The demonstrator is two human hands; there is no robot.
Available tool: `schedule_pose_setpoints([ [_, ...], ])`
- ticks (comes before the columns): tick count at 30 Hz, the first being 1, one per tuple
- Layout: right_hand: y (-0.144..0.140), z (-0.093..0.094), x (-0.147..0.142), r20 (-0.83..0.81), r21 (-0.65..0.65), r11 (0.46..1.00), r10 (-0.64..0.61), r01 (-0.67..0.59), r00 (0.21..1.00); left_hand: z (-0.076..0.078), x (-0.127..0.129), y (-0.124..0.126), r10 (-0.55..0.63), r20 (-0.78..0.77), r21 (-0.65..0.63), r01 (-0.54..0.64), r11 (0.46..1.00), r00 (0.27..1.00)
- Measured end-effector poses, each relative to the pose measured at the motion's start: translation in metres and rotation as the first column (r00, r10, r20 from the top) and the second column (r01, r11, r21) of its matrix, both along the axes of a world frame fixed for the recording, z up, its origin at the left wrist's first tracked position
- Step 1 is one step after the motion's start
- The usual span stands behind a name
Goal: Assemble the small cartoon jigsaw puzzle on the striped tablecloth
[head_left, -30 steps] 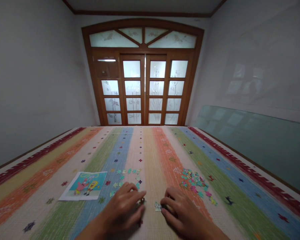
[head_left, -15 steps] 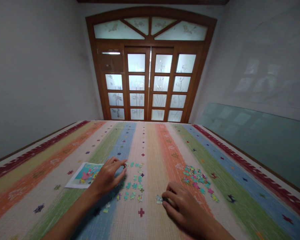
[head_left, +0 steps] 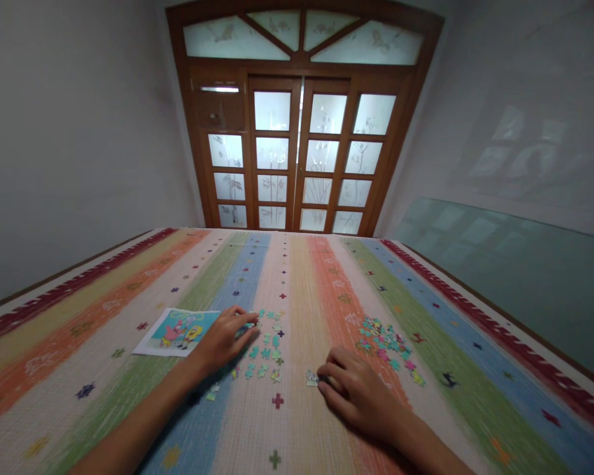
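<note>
A rectangular cartoon reference print (head_left: 178,332) lies at ten o'clock on the striped woven mat (head_left: 297,422), its long axis running across the stripes. Just right of it, the left hand (head_left: 225,340) rests palm down, fingers loosely spread, fingertips touching scattered teal puzzle pieces (head_left: 264,353) at its three o'clock. A small joined cluster of pale puzzle pieces (head_left: 311,378) sits at nine o'clock of the right hand (head_left: 356,392), whose curled fingers touch it. A colourful loose pile of pieces (head_left: 386,343) lies at one o'clock, unobstructed.
</note>
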State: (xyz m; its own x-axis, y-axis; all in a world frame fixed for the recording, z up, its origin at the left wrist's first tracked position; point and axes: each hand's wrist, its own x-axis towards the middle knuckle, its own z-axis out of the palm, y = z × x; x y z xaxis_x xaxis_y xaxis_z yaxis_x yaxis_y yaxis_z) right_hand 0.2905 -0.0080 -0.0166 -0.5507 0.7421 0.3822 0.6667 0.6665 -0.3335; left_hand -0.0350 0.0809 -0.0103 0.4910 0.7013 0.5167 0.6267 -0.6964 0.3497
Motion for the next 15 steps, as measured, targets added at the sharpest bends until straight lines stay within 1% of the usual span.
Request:
schedule_pose_setpoints([
  [4, 0.0000, 0.0021, 0.0009, 0.010, 0.001, 1.000, 0.013, -0.013, 1.000, -0.0032, 0.0059, -0.0013, -0.015, -0.046, 0.005, 0.015, 1.000, 0.999],
  [8, -0.0002, 0.0026, 0.0005, 0.028, 0.009, 1.000, 0.010, -0.010, 1.000, 0.0023, 0.0051, -0.0043, -0.072, -0.041, -0.033, 0.071, 0.997, 0.997],
  [11, -0.0001, 0.0027, -0.0001, 0.043, 0.020, 1.000, 0.016, -0.017, 0.999, 0.0058, 0.0023, -0.0051, -0.091, -0.033, -0.068, 0.089, 0.994, 0.995],
  [15, 0.0005, 0.0038, 0.0005, 0.049, 0.034, 0.999, 0.025, -0.027, 0.999, 0.0020, 0.0008, -0.0034, -0.091, -0.065, -0.039, 0.089, 0.995, 0.994],
])
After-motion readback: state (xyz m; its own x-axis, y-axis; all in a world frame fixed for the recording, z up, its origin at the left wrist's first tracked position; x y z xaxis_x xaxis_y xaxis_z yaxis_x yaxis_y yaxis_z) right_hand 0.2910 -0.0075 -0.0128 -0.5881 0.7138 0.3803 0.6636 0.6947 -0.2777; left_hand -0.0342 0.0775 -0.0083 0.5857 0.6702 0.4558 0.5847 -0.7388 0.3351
